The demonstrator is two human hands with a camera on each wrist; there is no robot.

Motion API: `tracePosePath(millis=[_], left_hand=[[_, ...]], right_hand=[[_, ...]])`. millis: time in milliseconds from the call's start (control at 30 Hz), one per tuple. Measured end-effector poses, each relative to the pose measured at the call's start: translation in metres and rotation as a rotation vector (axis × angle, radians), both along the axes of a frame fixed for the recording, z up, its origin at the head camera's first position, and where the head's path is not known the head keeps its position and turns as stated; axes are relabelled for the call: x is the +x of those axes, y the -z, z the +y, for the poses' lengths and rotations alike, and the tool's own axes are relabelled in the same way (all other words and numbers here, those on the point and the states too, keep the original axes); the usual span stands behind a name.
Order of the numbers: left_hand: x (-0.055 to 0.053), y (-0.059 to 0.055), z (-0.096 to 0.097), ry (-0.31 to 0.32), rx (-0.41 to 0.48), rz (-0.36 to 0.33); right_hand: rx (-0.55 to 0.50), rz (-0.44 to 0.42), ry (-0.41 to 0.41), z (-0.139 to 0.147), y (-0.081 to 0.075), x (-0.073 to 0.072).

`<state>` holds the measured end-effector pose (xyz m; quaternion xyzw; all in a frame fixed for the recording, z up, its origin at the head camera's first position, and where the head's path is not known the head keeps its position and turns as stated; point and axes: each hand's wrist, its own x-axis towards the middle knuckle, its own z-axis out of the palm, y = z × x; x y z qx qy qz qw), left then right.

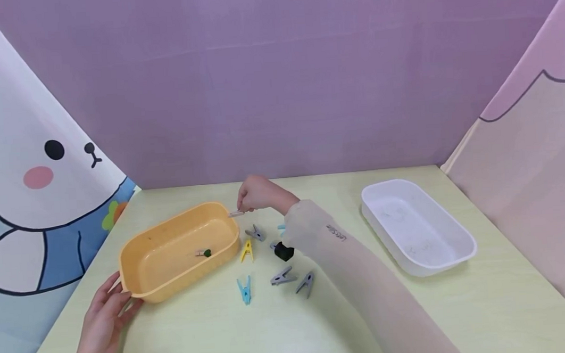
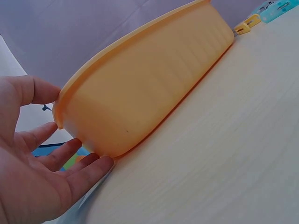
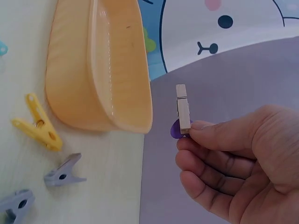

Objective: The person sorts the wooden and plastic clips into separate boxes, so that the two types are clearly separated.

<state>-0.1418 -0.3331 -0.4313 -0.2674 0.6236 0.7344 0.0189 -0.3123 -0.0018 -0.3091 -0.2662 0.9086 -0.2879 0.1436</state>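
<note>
My right hand (image 1: 259, 192) pinches a small wooden clothespin (image 3: 183, 109) between thumb and fingertips, just beyond the right end of the yellow basin (image 1: 183, 285). A purple piece (image 3: 175, 129) shows at the clothespin's lower end, partly behind it. At the basin's near left corner, my left hand (image 1: 105, 314) touches the outside, its fingers spread along the rim and wall. Inside the basin lies another small clothespin with a dark green piece (image 1: 204, 253). Close to the basin's right end are a yellow plastic clothespin (image 1: 246, 250) and a grey one (image 1: 254, 232).
Nearer me lie a blue clothespin (image 1: 244, 290) and two grey ones, one at the front right (image 1: 305, 283). A black object (image 1: 284, 251) sits by the right sleeve, which partly covers a light blue piece (image 1: 281, 227). A white basin (image 1: 417, 228) stands at the right.
</note>
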Motion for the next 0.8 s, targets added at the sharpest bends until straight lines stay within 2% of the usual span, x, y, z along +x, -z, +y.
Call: tracePosePath(millis=[300, 567, 800], left_hand=[[0.000, 0.001, -0.001, 0.007, 0.004, -0.010], [0.003, 0.007, -0.004, 0.012, 0.026, 0.057], [0.001, 0.004, -0.002, -0.003, 0.008, 0.013]], right_hand=[[0.055, 0.055, -0.048, -0.027, -0.013, 0.009], [0.085, 0.104, -0.129, -0.049, -0.023, 0.014], [0.084, 0.126, -0.193, -0.069, -0.026, 0.019]])
